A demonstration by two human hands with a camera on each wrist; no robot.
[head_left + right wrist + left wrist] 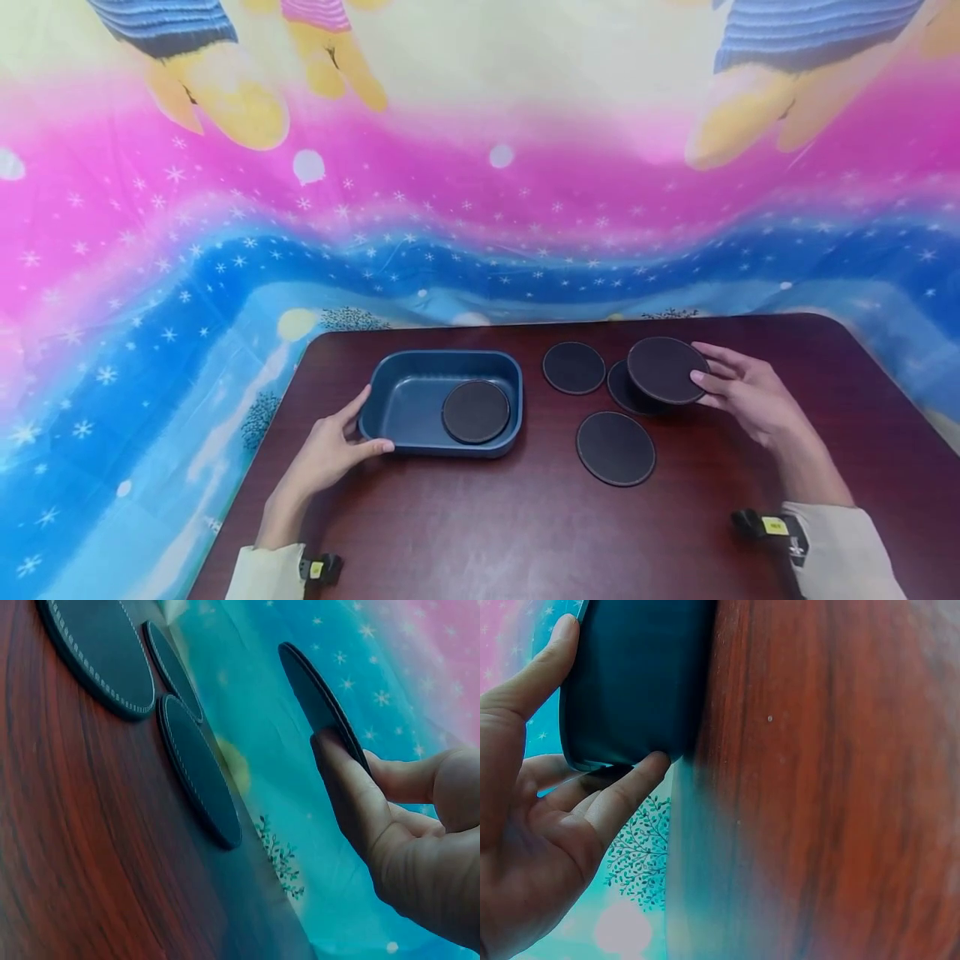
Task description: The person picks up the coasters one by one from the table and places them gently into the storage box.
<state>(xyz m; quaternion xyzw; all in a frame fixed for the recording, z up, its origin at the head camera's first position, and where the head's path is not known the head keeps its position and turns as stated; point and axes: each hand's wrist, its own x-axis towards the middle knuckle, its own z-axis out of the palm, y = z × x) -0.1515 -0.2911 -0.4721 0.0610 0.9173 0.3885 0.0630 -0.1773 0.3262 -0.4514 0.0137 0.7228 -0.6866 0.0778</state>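
Note:
My right hand (750, 396) pinches a round black coaster (663, 369) by its right edge, thumb on one face and fingers on the other. The right wrist view shows the held coaster (319, 694) tilted and raised off the table. Beneath it in the head view, another coaster (626, 396) is partly hidden. My left hand (326, 454) grips the left end of a dark blue rectangular tray (442, 451), thumb at the near side and fingers round the far left corner. Inside the tray, toward its right end, lies one coaster (476, 412).
Two more coasters lie flat right of the tray, a far one (573, 367) and a nearer one (616, 448). All stand on a dark red-brown wooden table (480, 525) with rounded far corners. A colourful printed cloth (465, 192) hangs behind the table's far edge.

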